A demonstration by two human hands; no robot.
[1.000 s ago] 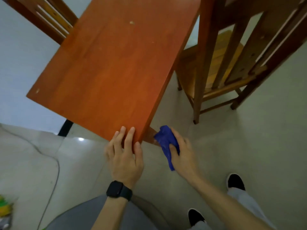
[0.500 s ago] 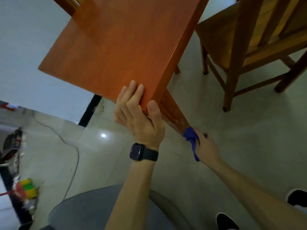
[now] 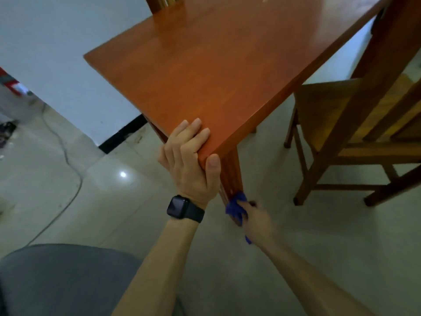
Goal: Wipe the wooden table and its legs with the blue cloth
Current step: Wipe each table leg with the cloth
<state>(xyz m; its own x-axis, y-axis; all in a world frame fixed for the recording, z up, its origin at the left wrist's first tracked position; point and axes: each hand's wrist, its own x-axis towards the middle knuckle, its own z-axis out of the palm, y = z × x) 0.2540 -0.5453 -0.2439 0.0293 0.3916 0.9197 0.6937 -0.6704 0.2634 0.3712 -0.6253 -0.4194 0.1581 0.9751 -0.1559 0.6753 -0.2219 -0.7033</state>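
The reddish wooden table (image 3: 227,65) fills the upper middle of the view, its near corner pointing toward me. My left hand (image 3: 191,165), with a black watch on the wrist, grips that corner, fingers on top and thumb on the side edge. Below the corner runs the near table leg (image 3: 231,176). My right hand (image 3: 255,218) holds the blue cloth (image 3: 235,207) wrapped against the lower part of this leg, close to the floor. The foot of the leg is hidden behind the cloth and hand.
A wooden chair (image 3: 355,133) stands right of the table, its legs on the pale tiled floor (image 3: 319,247). Another chair back (image 3: 159,3) shows at the far edge. A cable (image 3: 68,160) snakes across the floor at left. A white wall with black skirting (image 3: 123,135) is behind.
My right hand has slid the cloth down the leg from just under the tabletop to near the floor. My left hand closed round the corner, and my view swung left.
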